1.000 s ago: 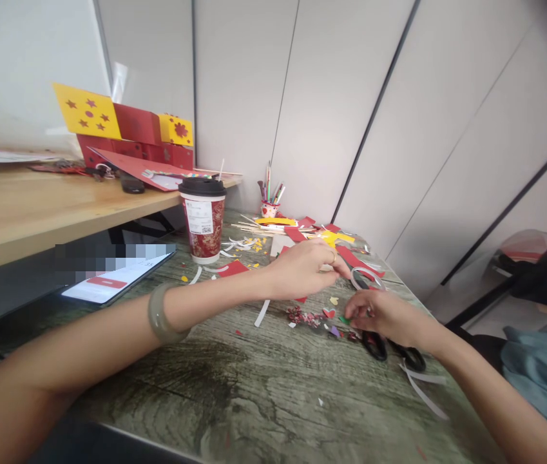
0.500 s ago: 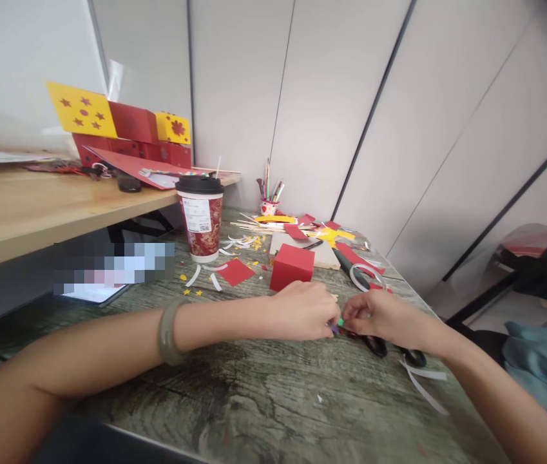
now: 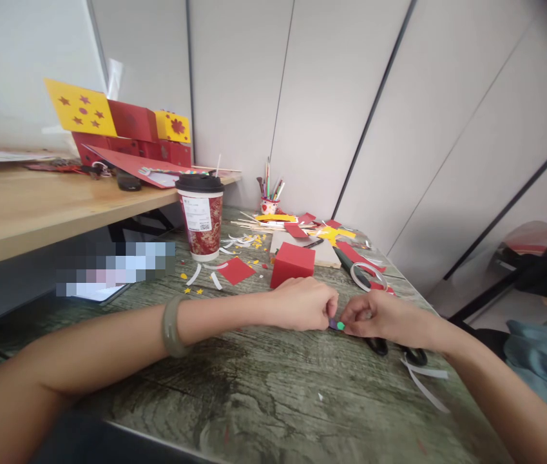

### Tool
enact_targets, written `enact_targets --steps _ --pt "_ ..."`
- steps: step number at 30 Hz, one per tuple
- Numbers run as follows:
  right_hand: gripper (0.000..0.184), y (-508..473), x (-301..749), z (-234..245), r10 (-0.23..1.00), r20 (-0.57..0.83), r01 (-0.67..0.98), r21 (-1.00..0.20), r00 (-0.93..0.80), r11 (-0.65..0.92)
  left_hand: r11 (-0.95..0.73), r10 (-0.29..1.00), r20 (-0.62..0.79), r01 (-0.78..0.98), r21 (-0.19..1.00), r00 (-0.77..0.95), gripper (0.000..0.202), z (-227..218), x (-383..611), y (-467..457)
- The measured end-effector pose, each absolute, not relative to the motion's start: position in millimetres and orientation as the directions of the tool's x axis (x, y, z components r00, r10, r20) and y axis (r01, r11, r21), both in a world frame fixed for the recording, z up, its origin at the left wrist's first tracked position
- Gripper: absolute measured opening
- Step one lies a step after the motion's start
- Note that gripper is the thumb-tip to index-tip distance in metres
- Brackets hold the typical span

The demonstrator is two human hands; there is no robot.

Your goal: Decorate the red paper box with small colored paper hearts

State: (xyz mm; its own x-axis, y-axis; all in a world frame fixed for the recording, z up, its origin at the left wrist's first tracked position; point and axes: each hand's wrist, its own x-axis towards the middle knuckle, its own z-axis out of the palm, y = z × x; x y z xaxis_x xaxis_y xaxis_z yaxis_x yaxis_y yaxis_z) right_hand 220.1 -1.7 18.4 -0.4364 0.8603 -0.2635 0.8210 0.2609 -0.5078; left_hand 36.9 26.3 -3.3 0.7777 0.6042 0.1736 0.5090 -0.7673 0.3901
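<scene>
My left hand (image 3: 303, 303) and my right hand (image 3: 380, 317) meet low over the grey wooden table (image 3: 263, 386), fingertips pinched together on small paper pieces (image 3: 336, 325), one purple and one green. A grey-green bangle (image 3: 171, 327) circles my left wrist. Black scissors (image 3: 399, 351) lie on the table partly under my right hand. Just behind my left hand stands a red paper box (image 3: 292, 263).
A lidded paper cup (image 3: 201, 217) stands at the left, with red and white paper scraps (image 3: 234, 270) around it. A tape ring (image 3: 368, 276) and a pen cup (image 3: 268, 205) lie farther back. A tablet (image 3: 96, 290) sits under the wooden shelf (image 3: 36, 212), which holds yellow and red paper boxes (image 3: 123, 125).
My left hand came back from the far scraps toward me and met my right hand. The red box behind it came into view. Both hands now pinch the small pieces.
</scene>
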Motion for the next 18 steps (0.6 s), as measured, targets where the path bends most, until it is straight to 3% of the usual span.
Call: enact_targets --steps 3,8,13,18 --pt "0.016 -0.9 220.1 18.1 0.881 -0.256 0.828 -0.514 -0.398 0.225 -0.716 0.631 0.131 0.508 0.479 0.765 0.02 -1.7 36.8 26.5" --pt "0.014 -0.6 217.7 16.2 0.908 -0.225 0.824 -0.534 -0.353 0.188 -0.678 0.664 0.132 0.517 0.523 0.736 0.027 -4.3 38.5 24.9" --pt "0.013 -1.2 217.1 18.2 0.91 -0.209 0.784 -0.596 -0.359 0.172 -0.635 0.691 0.197 0.454 0.625 0.696 0.017 -1.8 37.6 26.0" --pt "0.02 0.8 226.1 31.1 0.942 -0.116 0.768 -0.615 -0.316 0.182 -0.52 0.725 0.156 0.384 0.763 0.671 0.017 0.4 38.7 29.1"
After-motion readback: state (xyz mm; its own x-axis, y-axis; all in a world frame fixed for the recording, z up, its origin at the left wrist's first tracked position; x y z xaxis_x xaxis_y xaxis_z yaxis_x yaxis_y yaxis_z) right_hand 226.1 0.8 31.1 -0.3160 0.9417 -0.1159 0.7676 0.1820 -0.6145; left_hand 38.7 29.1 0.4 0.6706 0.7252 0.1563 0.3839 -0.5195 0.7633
